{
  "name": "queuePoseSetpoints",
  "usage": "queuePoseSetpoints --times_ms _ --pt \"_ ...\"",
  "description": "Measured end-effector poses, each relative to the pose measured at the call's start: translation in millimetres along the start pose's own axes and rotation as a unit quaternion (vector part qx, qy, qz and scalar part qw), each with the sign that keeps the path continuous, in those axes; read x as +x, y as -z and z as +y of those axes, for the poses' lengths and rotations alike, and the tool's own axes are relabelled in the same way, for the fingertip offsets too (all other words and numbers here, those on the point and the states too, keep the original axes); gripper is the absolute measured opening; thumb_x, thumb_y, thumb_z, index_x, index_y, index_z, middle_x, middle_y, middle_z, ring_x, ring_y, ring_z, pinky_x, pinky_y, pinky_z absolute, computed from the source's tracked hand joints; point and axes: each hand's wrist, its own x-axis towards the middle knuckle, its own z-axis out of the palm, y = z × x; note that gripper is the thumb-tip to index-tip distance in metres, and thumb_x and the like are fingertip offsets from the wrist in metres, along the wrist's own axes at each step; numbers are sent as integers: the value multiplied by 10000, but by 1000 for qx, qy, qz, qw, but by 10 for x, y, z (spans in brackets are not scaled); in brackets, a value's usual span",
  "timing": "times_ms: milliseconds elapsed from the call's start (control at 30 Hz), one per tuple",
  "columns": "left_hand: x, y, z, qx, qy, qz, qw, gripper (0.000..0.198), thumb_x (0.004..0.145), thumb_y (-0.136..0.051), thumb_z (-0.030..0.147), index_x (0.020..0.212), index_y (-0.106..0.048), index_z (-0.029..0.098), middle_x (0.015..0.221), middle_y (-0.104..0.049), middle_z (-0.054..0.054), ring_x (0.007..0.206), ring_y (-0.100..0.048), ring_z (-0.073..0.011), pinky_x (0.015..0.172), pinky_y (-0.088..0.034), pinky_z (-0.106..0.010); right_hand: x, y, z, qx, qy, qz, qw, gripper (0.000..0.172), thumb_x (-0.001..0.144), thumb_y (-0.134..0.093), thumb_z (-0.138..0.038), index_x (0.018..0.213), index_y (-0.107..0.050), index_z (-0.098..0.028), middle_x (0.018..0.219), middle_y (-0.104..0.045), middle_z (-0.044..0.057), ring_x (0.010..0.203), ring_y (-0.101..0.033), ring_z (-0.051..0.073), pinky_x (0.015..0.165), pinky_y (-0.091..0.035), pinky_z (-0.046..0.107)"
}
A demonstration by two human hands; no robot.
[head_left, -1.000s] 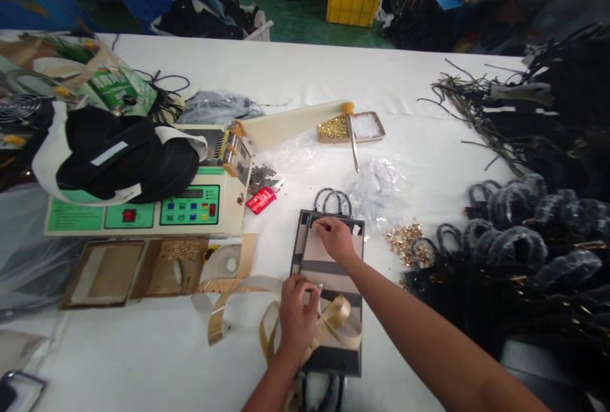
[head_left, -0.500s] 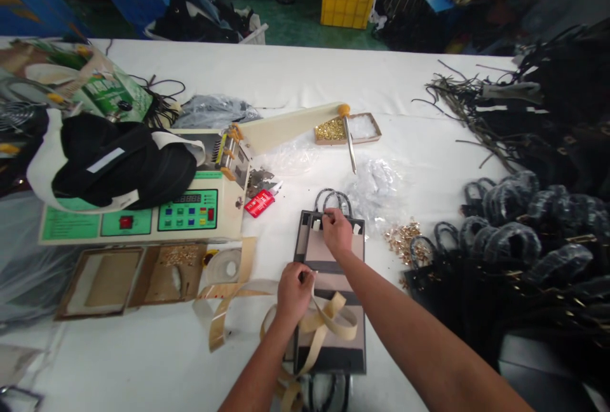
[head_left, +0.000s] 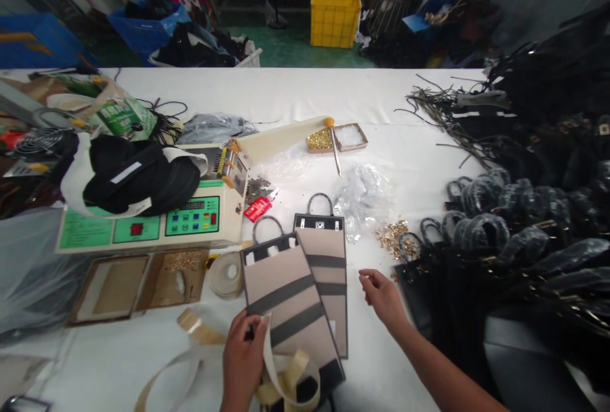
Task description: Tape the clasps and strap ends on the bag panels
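L hand [head_left: 244, 353] grips tan bag [head_left: 286, 301]; R hand [head_left: 382, 297] open beside 2nd bag [head_left: 328, 266].

A control-panel machine [head_left: 157, 224], red tube [head_left: 257, 208] and yellow crate [head_left: 335, 19] surround

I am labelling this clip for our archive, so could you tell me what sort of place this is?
Probably a small bag-making workshop: beige bags with dark bands lie on a white worktable, beside a strap-cutting machine, loose gold fittings and piles of black handles.

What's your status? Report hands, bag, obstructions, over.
Left hand grips the upper bag by its lower edge. Right hand open, empty, beside second bag. Loose ribbon under the upper bag.
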Motion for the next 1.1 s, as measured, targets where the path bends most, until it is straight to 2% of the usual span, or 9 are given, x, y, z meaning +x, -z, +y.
queuePoseSetpoints --times_ms 133,200,300,467,667,767,933,1000,1100 --pt "-119 166 36 25 -33 69 997 451 789 -635 651 769 -742 214 1390 -594 -134 1285 -540 -371 1131 -403 -542 -220 -98 -3 3 -7 -55 998 422 875 -585 -566 1033 -689 -189 642 -525 -36 566 -556 160 526 -432 285" --pt "-150 158 308 -26 -1 41 999 442 783 -659 643 798 -742 209 1167 -704 -121 1123 -630 -327 1038 -480 -489 -309 -173 -214 10 18 -100 995 378 890 -596 -531 1019 -698 -191 663 -536 -31 600 -547 151 563 -431 282" --pt "-157 47 785 -162 119 -63 978 461 774 -697 641 832 -713 183 750 -690 -38 712 -627 -206 671 -521 -316 -428 -272 -633 30 64 -173 982 331 886 -646 -490 1012 -714 -191 737 -594 -8 662 -534 145 600 -421 275" --pt "-110 -180 1241 -280 127 -109 945 447 715 -798 576 781 -662 155 659 -615 14 590 -512 -114 552 -422 -218 -507 -371 -1147 57 119 -261 956 322 854 -729 -446 1062 -733 -200 749 -580 -20 679 -516 130 616 -415 261" --pt "-39 -273 1285 -291 141 -123 938 486 705 -814 588 670 -595 155 577 -544 40 524 -441 -81 504 -363 -197 -393 -385 -1225 61 108 -332 935 324 843 -752 -458 1038 -764 -200 944 -713 31 803 -615 160 714 -472 275" --pt "-14 -322 1224 -318 146 -140 926 512 731 -781 611 634 -558 160 564 -540 35 511 -444 -80 501 -361 -198 -346 -394 -1170 81 79 -366 924 267 840 -753 -417 975 -750 -187 851 -707 15 727 -602 143 652 -448 255" --pt "2 -389 1168 -364 120 -233 894 457 733 -816 475 1036 -696 154 812 -709 -26 706 -628 -149 676 -495 -254 -287 -411 -1093 12 109 -260 959 99 854 -678 -274 881 -729 -192 782 -686 -10 673 -569 122 613 -422 240" --pt "8 -392 1172 -318 100 -246 910 508 770 -782 429 1193 -685 164 901 -739 -46 785 -658 -180 730 -506 -280 -260 -404 -1063 -1 120 -245 962 95 862 -651 -253 890 -723 -197 785 -682 -12 687 -579 126 631 -439 243" --pt "24 -392 1189 -212 59 -226 949 386 827 -709 423 1116 -729 168 915 -745 -50 802 -655 -194 739 -487 -293 -232 -376 -1019 -58 164 -235 956 84 871 -630 -228 888 -709 -207 774 -660 -16 695 -584 132 647 -447 251"
